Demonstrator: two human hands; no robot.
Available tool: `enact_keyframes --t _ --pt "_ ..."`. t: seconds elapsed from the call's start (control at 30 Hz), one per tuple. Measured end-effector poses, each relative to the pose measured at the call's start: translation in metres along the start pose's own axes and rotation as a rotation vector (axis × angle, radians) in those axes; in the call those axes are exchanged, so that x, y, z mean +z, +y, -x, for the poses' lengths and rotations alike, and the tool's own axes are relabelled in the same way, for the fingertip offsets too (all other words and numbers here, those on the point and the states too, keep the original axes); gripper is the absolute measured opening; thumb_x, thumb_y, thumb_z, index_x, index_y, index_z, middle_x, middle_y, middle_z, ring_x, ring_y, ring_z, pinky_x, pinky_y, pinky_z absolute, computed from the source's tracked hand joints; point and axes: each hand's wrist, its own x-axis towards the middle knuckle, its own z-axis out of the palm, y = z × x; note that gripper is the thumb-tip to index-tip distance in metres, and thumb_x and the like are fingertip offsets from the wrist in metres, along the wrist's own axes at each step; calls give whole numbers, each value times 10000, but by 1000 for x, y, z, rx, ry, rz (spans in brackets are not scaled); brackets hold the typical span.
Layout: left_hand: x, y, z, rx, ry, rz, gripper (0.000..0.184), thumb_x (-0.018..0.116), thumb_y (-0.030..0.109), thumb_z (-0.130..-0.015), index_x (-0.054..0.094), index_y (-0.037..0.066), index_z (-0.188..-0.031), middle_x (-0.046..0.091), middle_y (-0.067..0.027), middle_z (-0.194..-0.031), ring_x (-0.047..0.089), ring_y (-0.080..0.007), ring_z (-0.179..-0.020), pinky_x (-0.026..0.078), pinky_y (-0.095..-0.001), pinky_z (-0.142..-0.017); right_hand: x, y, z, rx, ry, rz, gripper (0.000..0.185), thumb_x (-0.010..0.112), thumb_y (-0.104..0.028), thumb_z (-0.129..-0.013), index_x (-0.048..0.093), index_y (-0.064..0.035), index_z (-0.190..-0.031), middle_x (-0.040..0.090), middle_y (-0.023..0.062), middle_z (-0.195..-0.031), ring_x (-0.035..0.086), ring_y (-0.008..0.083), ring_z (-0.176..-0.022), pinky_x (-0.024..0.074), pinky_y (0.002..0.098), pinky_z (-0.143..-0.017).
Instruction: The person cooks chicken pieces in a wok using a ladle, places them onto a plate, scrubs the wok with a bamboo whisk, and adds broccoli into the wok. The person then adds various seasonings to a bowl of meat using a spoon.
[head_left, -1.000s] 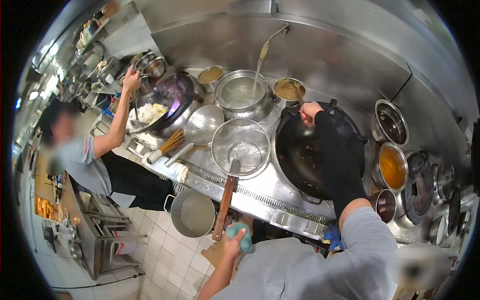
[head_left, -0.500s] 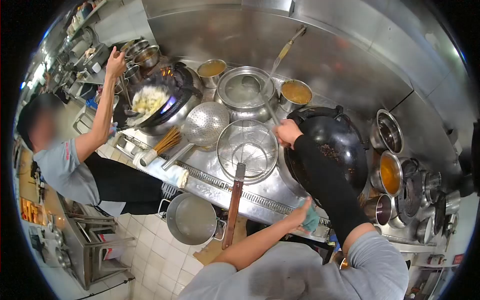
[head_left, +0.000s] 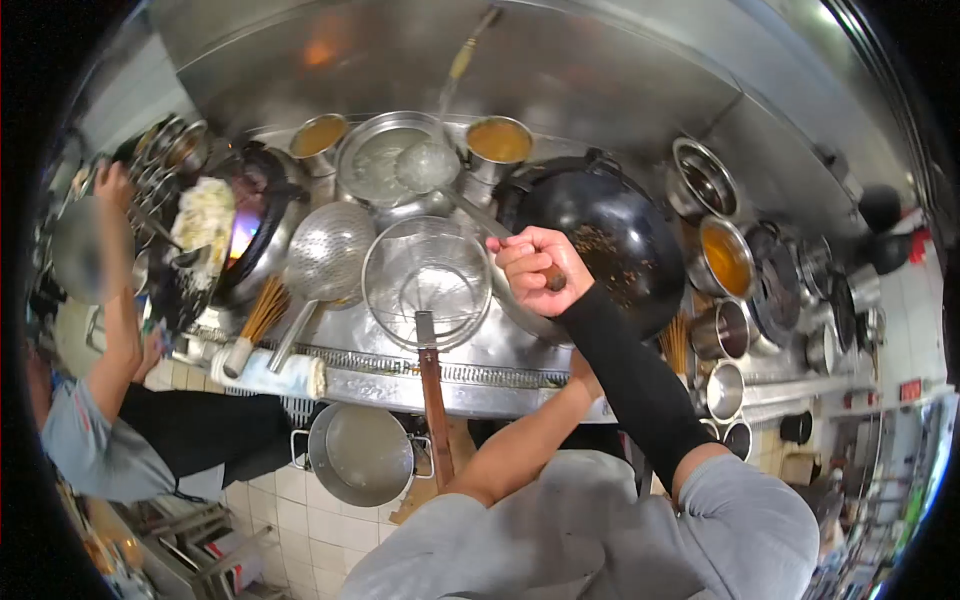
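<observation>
My right hand (head_left: 540, 270), below a black sleeve, grips the wooden end of a metal ladle (head_left: 428, 166). The ladle's bowl is over the wide metal pot (head_left: 362, 165) of clear liquid. Behind that hand is a black wok (head_left: 625, 225) with dark bits of food inside. My left hand (head_left: 586, 374) is mostly hidden behind my right forearm, near the wok's front edge; its fingers and the green cloth do not show. A round wire strainer (head_left: 427, 270) with a wooden handle lies left of my right hand.
A co-worker's raised arm (head_left: 118, 260) is at the left, by a wok of pale food (head_left: 203, 225). A perforated skimmer (head_left: 328, 250), a bamboo brush (head_left: 265, 308), bowls of sauce (head_left: 727, 255) and a floor-side pot (head_left: 360, 455) stand around. Running tap (head_left: 462, 60) behind.
The view has turned right. My right hand has lifted the ladle from the pot. The wok now sits tilted, and my left hand has moved from the counter's front to the wok's near side.
</observation>
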Motion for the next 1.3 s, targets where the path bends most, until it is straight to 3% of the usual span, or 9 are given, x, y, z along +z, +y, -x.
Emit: enact_keyframes --t 0.07,0.17,0.27,0.4,0.47,0.7,0.93,1.1,1.3 --pt "-15 4 -3 -99 -31 129 409 575 354 -954 590 75 -1254 621 -81 -1222 521 -235 -1236 402 -391 -1052 -5 10 35 -19 2 49 171 523 -91 -943 529 -21 -1099 463 -64 -681 400 11 -454 307 224 -385" --pt "-84 58 -4 -292 165 520 343 599 317 -939 608 62 -1168 631 -111 -1117 600 -248 -1079 501 -426 -886 -5 36 90 -83 61 17 270 492 -125 -969 520 -18 -1216 399 -71 -659 383 31 -438 307 227 -364" --pt "-133 94 -27 -1044 203 1197 277 620 213 -909 618 56 -1138 641 -78 -1052 630 -204 -963 525 -399 -770 -6 57 149 -165 74 201 332 469 -143 -993 519 -15 -1295 392 -68 -659 379 28 -417 328 242 -348" --pt "-97 62 -13 -1065 322 1228 67 642 76 -836 640 21 -873 620 -46 -792 603 -177 -678 499 -360 -611 -9 78 210 -237 170 112 332 465 -123 -995 549 -34 -1303 401 -53 -663 383 25 -409 338 252 -338" --pt "-67 29 -5 -1023 265 1245 116 686 101 -838 635 21 -905 619 -37 -820 592 -168 -700 496 -355 -629 -14 87 236 -288 190 89 415 443 -104 -978 479 27 -1370 461 -14 -704 426 42 -408 404 267 -369" --pt "-103 39 21 -1008 313 1036 287 728 275 -883 667 34 -1029 641 -28 -866 588 -153 -735 503 -345 -666 1 111 291 -379 681 370 340 541 -46 -902 526 0 -1239 444 -14 -662 368 66 -398 290 245 -340" --pt "-243 41 134 -840 463 822 227 686 266 -926 654 51 -993 630 -9 -824 581 -114 -700 492 -287 -637 5 76 294 -314 1110 1488 469 563 12 -872 467 30 -1330 524 17 -622 499 108 -409 368 264 -378" --pt "-297 33 216 -880 242 451 226 695 247 -925 647 29 -957 641 -24 -817 599 -128 -676 491 -298 -607 1 21 195 -579 888 1552 410 583 -39 -891 516 8 -1293 495 20 -607 491 113 -413 388 289 -380" --pt "-258 28 256 -1117 185 974 326 732 288 -898 653 44 -1099 664 -28 -951 628 -142 -841 517 -310 -722 -28 -33 -33 -686 662 1453 238 571 -66 -856 548 57 -1058 543 82 -630 537 189 -415 391 342 -350"
